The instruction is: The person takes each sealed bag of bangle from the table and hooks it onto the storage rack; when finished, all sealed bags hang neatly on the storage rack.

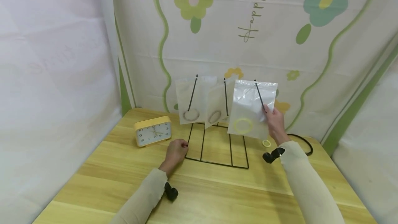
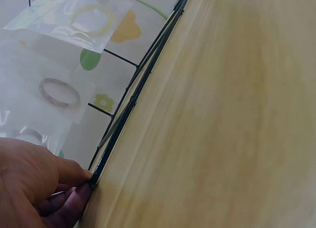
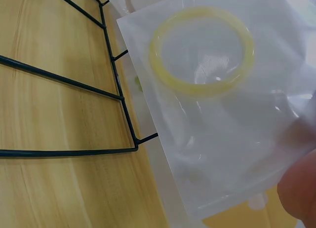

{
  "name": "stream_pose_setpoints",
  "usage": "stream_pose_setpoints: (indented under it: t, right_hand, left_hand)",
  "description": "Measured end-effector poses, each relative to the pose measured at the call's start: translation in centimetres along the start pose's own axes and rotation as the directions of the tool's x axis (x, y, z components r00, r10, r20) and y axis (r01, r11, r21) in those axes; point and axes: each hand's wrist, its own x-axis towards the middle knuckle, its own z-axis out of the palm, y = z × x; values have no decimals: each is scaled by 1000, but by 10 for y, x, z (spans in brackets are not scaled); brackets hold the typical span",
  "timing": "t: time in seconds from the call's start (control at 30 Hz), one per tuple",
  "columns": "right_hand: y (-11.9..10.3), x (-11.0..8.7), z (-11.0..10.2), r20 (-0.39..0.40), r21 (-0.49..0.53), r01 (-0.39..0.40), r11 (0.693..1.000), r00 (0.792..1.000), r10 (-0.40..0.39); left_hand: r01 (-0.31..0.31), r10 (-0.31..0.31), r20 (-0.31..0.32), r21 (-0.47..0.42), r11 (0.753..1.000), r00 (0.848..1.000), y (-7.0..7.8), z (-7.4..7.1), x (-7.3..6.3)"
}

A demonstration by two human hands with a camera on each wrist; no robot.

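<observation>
My left hand (image 1: 176, 153) pinches the left side of a black wire rack (image 1: 216, 162) low at the table. In the left wrist view, its thumb and finger meet at the wire's near end. Up at the rack's right prong, my right hand (image 1: 276, 123) grips the right edge of a clear zip bag (image 1: 248, 104) holding a yellow bangle (image 3: 201, 87). That prong passes across the bag, its lower end beside the fingertips. Two more bags, one at left (image 1: 183, 96) and one in the middle (image 1: 214, 101), hang from the other prongs, each with a darker bangle inside.
A yellow alarm clock (image 1: 153, 131) stands left of the rack. A small pale-yellow ring (image 1: 266, 143) lies on the wooden table (image 1: 217, 196) below the right hand, and a black loop (image 1: 306, 142) lies behind the right wrist. Printed cloth (image 1: 227, 51) hangs close behind the rack.
</observation>
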Motion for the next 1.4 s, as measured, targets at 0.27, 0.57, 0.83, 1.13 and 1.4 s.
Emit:
stream_pose_setpoints:
  t: [0.27, 0.57, 0.83, 1.13, 1.4]
  right_hand:
    - [-1, 5, 6, 18, 23, -5, 1000, 1000, 4]
    - [8, 8, 4, 13, -31, 3, 1000, 1000, -3]
    - [10, 13, 4, -10, -145, 5, 989, 1000, -7]
    - [18, 12, -7, -26, -200, 89, 976, 995, -96]
    - [45, -24, -28, -128, -257, 83, 963, 985, -119]
  left_hand:
    - [-15, 15, -6, 2, 1000, 1000, -3, 2, 1]
    - [-24, 24, 0, 0, 1000, 1000, -3, 4, 1]
    - [-29, 29, 0, 11, 1000, 1000, -3, 3, 1]
    - [-28, 28, -10, -4, 1000, 1000, -3, 2, 2]
    - [-19, 19, 3, 3, 1000, 1000, -4, 3, 4]
